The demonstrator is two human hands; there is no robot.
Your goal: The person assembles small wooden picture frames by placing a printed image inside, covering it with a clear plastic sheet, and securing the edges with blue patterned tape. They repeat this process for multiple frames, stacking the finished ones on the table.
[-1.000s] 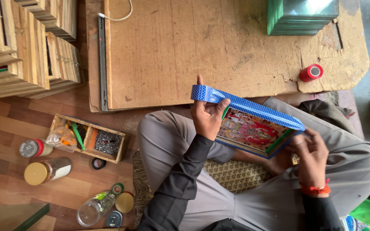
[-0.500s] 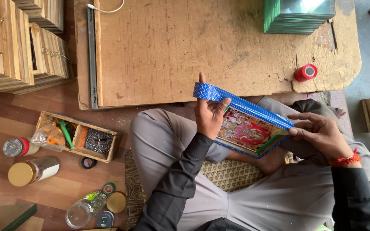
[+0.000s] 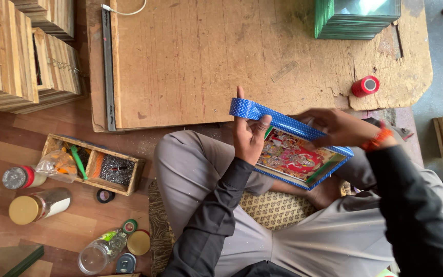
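A worn wooden desk (image 3: 190,61) carries a stack of green-edged glass panes (image 3: 357,20) and a red tape roll (image 3: 365,85). Over the seated person's lap, a colourful picture frame (image 3: 293,156) edged in blue dotted tape (image 3: 262,114) is gripped by the left hand (image 3: 249,136); the right hand (image 3: 334,127) presses its top edge.

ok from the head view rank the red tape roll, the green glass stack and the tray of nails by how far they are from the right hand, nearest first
From the right hand:
1. Red tape roll, on the board's right edge, just beyond the hand.
2. Green glass stack, at the board's far right corner.
3. Tray of nails, on the floor far to the left.
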